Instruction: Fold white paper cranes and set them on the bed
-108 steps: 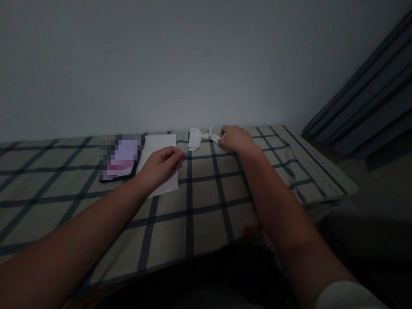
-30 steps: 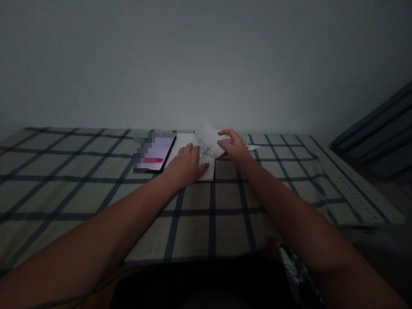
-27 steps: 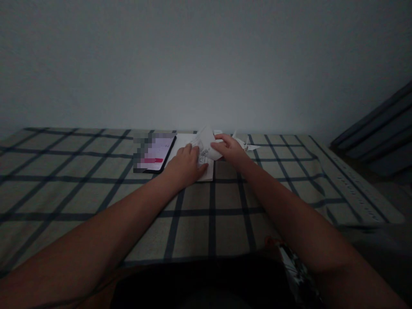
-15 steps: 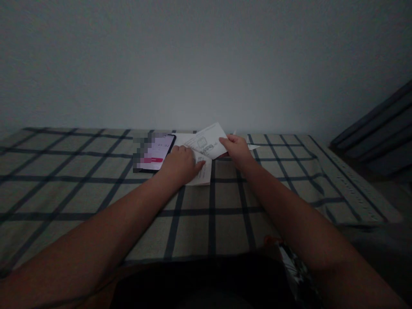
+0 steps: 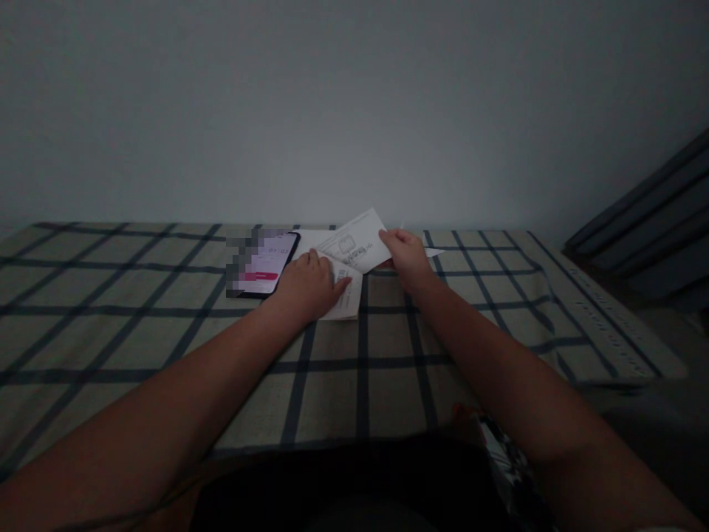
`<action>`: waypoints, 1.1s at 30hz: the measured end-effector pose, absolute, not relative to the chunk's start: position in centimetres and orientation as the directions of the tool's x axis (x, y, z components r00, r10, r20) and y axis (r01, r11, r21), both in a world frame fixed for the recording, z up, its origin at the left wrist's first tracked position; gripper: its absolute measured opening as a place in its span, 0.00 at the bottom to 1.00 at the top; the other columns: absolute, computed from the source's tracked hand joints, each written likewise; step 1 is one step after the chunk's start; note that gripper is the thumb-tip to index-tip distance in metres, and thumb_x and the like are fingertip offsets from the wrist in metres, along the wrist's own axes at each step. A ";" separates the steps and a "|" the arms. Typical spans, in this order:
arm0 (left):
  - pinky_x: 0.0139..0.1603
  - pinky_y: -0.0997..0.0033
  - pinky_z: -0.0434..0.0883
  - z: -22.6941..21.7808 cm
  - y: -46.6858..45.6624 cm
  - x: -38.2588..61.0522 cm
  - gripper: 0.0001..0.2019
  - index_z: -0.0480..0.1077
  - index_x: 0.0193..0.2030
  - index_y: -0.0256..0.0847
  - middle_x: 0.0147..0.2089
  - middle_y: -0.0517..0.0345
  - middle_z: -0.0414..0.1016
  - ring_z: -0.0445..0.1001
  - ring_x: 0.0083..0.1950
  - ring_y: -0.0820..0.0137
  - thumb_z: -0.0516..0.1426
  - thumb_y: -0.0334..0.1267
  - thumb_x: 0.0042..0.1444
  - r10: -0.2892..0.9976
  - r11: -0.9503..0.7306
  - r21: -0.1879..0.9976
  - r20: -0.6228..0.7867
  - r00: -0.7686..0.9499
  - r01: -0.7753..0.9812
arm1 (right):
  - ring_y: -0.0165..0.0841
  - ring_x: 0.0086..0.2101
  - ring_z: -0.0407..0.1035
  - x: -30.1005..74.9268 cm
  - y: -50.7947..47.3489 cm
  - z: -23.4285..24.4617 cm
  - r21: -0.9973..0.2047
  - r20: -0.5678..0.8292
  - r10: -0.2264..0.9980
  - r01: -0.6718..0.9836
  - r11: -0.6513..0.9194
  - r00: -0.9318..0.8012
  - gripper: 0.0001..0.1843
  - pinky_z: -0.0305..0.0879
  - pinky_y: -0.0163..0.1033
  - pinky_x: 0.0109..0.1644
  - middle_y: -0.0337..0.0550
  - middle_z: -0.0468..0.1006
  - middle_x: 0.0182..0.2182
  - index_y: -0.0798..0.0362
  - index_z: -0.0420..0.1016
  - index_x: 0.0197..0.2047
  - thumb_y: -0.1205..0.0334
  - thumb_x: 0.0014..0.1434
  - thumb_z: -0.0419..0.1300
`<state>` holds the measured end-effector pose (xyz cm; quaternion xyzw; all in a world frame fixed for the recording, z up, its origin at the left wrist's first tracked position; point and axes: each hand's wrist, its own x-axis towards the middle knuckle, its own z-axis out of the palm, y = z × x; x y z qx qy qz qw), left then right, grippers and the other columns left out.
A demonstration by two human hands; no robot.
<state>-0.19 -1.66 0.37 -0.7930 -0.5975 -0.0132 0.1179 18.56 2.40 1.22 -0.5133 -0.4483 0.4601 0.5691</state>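
A printed white paper sheet [image 5: 357, 244] is held up at its right edge by my right hand [image 5: 407, 258], fingers pinched on it. My left hand [image 5: 310, 284] lies on the near part of the same paper, pressing it onto a plain white sheet [image 5: 346, 299] on the checked cloth [image 5: 166, 332]. A lit phone [image 5: 266, 262] lies just left of my left hand. A small folded white paper piece [image 5: 432, 253] peeks out behind my right hand.
The checked cloth covers a wide flat surface against a bare wall [image 5: 332, 111]. Its right edge [image 5: 625, 347] drops off near a dark curtain [image 5: 653, 222]. Dark clothing [image 5: 343, 488] fills the near bottom of the view.
My right hand left the small folded piece at the back, picked up the printed paper and opened it out flat. My left hand shifted onto its near part.
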 end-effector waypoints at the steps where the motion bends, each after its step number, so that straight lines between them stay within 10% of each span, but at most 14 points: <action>1: 0.60 0.51 0.67 0.5 -1.6 -0.3 0.37 0.69 0.61 0.25 0.64 0.27 0.72 0.70 0.64 0.44 0.42 0.60 0.68 0.943 -0.258 -0.168 0.170 0.285 0.952 | 0.31 0.28 0.72 18.5 2.4 1.1 -0.996 0.037 0.983 -0.070 0.050 0.181 0.09 0.74 0.37 0.29 0.38 0.74 0.27 0.52 0.70 0.30 0.59 0.60 0.62; 33: 0.58 0.49 0.64 0.2 -0.9 -0.1 0.41 0.72 0.58 0.24 0.57 0.27 0.75 0.68 0.62 0.43 0.41 0.64 0.66 0.930 -0.243 -0.168 0.238 0.279 0.955 | 0.31 0.30 0.75 18.6 3.1 0.1 -0.975 0.091 0.965 -0.173 0.136 0.247 0.10 0.76 0.39 0.34 0.41 0.78 0.31 0.52 0.69 0.34 0.55 0.60 0.62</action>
